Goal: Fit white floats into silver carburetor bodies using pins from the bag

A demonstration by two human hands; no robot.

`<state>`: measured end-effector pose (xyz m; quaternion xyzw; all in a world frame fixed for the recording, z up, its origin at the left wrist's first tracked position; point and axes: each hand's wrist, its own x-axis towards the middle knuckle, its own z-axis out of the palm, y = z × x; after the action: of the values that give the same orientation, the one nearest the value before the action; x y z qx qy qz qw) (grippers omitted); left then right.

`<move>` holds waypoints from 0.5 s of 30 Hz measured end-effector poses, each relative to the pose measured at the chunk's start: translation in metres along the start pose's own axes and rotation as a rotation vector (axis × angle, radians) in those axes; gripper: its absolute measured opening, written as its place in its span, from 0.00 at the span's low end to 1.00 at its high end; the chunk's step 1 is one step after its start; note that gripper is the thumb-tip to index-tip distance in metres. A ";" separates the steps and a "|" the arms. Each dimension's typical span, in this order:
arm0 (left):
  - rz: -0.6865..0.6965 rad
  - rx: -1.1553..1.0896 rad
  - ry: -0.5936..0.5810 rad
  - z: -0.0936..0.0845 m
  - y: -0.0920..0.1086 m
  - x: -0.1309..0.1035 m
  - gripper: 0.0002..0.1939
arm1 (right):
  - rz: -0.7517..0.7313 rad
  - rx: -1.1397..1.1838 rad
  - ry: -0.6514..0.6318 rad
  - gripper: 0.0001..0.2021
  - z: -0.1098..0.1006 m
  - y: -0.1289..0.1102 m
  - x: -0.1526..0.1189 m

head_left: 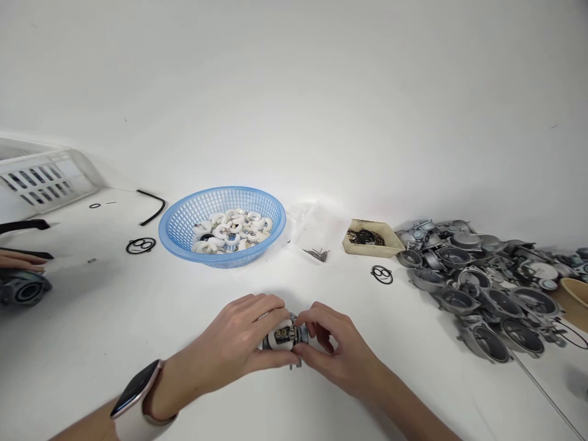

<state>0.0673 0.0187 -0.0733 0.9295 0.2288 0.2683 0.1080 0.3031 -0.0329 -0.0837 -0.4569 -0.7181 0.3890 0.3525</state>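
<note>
Low in the middle of the view is a small metal part with a white ring-like piece [281, 337] on it and brass-coloured details inside. My left hand [250, 334] wraps its fingers and thumb round the left side of this part. On its right side, my right hand [337, 346] has thumb and forefinger closed on the edge of the same part. The fingers cover much of the metal body. A watch with a pale band [140, 398] is on my left wrist.
Blue basket [223, 260] with white curved pieces, behind my left hand. Clear bag [316, 236] with pins and cream tray [374, 248] with black rings stand behind my right hand. Many metal housings [489, 343] lie right. Another person's hand [21, 260] and white crate [46, 184] are left.
</note>
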 end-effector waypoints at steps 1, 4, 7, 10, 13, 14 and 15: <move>0.003 -0.001 0.000 0.000 0.000 0.000 0.17 | 0.003 0.006 0.000 0.08 0.000 0.000 0.000; 0.008 0.004 0.000 -0.001 0.000 0.001 0.17 | 0.019 0.028 -0.003 0.08 0.001 0.002 0.000; 0.007 0.017 -0.018 -0.002 0.000 0.000 0.18 | 0.045 0.037 -0.009 0.09 0.000 0.002 0.000; 0.008 0.035 -0.013 -0.005 -0.001 0.001 0.22 | 0.044 -0.007 0.012 0.11 -0.001 0.000 0.000; 0.042 0.084 0.122 -0.015 -0.005 0.003 0.22 | -0.055 -0.073 0.073 0.15 0.002 -0.004 -0.001; 0.058 0.114 0.200 -0.021 -0.006 0.004 0.18 | -0.096 -0.097 0.082 0.18 0.005 -0.006 0.000; 0.064 0.151 0.289 -0.028 -0.008 0.004 0.13 | -0.130 -0.127 0.084 0.24 0.009 -0.007 0.000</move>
<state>0.0520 0.0295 -0.0504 0.8934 0.2320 0.3846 -0.0049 0.2929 -0.0373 -0.0816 -0.4467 -0.7540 0.2993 0.3773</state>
